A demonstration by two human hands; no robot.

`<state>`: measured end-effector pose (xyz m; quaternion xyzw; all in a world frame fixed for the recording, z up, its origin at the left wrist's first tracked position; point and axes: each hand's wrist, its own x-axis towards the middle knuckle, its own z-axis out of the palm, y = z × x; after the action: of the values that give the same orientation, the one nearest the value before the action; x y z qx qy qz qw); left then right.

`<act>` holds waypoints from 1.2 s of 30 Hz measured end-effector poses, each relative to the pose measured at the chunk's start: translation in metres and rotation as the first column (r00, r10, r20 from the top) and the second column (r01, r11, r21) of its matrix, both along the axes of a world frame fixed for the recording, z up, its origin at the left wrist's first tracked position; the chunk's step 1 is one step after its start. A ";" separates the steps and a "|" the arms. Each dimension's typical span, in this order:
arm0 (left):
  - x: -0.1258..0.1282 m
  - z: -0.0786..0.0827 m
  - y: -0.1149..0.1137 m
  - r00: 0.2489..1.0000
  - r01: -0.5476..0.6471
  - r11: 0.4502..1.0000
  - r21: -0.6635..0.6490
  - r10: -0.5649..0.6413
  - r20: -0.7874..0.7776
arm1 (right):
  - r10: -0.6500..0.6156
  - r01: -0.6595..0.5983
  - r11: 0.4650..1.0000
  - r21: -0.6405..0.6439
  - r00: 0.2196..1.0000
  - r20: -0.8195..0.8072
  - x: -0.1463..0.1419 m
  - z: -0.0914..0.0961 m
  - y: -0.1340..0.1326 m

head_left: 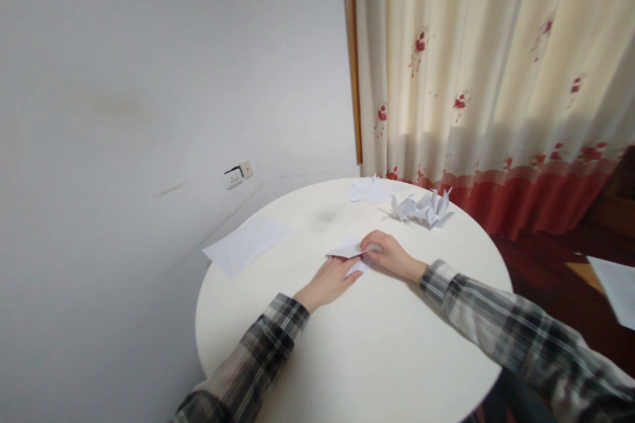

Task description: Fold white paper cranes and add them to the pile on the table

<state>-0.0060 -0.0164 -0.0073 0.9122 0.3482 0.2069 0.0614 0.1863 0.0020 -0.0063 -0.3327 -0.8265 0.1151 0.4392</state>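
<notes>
A small folded sheet of white paper (pixel 346 248) lies on the round table between my hands, with one flap lifted. My left hand (pixel 331 283) rests at its near side, fingers reaching under the raised flap and thumb extended along the lower layer. At the paper's right edge, my right hand (pixel 388 253) pinches the flap between thumb and forefinger. Part of the paper is hidden behind my fingers.
On the white round table (pixel 347 357), a cluster of folded paper cranes (pixel 425 209) stands at the back right. Paper pieces (pixel 370 190) lie at the far edge, a larger white sheet (pixel 248 244) at the left. A wall and curtain (pixel 446 66) border the table.
</notes>
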 end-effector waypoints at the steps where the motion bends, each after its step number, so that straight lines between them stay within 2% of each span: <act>1: 0.000 0.000 0.001 1.000 -0.001 1.000 0.004 0.001 -0.003 | -0.006 0.006 1.000 0.019 1.000 0.001 0.000 0.001 0.000; 7: 0.001 0.003 0.002 1.000 0.011 1.000 0.018 -0.011 -0.015 | -0.006 0.008 0.996 0.094 1.000 -0.025 -0.001 0.003 -0.004; 15: 0.003 0.006 0.001 0.995 -0.049 0.997 -0.054 0.053 0.090 | -0.002 0.008 0.992 0.129 0.999 -0.051 -0.001 0.002 -0.004; 23: 0.001 0.002 0.003 1.000 -0.017 1.000 0.012 0.017 -0.002 | -0.070 0.081 0.993 0.089 0.989 -0.127 0.001 0.006 -0.005; 29: 0.000 0.000 0.008 1.000 -0.002 0.999 0.033 0.003 -0.010 | -0.108 0.117 0.991 0.058 0.983 -0.148 0.002 0.004 -0.003; 36: 0.000 -0.001 0.010 0.998 -0.051 0.996 0.079 0.055 -0.044 | -0.079 0.085 0.996 0.036 0.987 -0.140 0.000 0.006 -0.004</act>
<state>-0.0061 -0.0064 -0.0081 0.9089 0.3651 0.2010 0.0122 0.1863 -0.0024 -0.0002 -0.3485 -0.7818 0.1021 0.5069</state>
